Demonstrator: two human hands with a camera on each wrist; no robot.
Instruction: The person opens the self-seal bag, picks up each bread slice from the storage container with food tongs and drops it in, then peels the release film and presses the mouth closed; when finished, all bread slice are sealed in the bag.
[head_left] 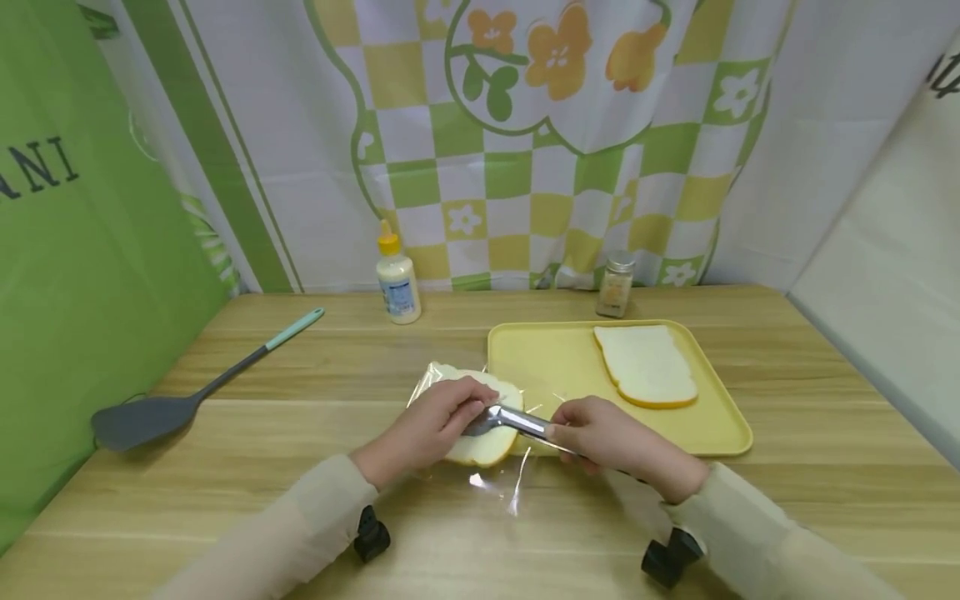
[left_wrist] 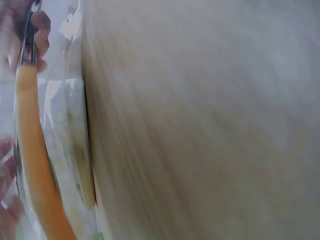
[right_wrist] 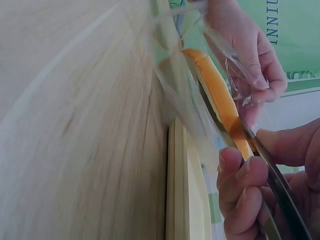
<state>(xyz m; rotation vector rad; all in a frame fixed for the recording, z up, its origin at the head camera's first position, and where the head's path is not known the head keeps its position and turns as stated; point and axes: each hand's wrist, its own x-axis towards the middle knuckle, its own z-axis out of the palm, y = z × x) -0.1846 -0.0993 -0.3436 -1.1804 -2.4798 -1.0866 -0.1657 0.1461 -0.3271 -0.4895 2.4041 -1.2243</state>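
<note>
My right hand [head_left: 613,435] grips metal tongs [head_left: 528,423], whose jaws are around a slice of bread [head_left: 483,451] with an orange-brown crust. A clear plastic bag [right_wrist: 172,90] surrounds part of this slice and spreads loosely toward the table. At the bag's edge, my left hand [head_left: 435,417] pinches the film between thumb and fingers, as the right wrist view shows. The slice is held tilted just left of a yellow tray [head_left: 540,350]. Another bread slice [head_left: 648,365] lies flat on the tray's right side. The left wrist view is partly blurred.
A dark spatula [head_left: 150,417] with a mint handle lies on the wooden table at left. Near the back stand a squeeze bottle [head_left: 399,287] with a yellow cap and a small spice jar [head_left: 616,286]. Patterned cloth [head_left: 510,179] hangs behind.
</note>
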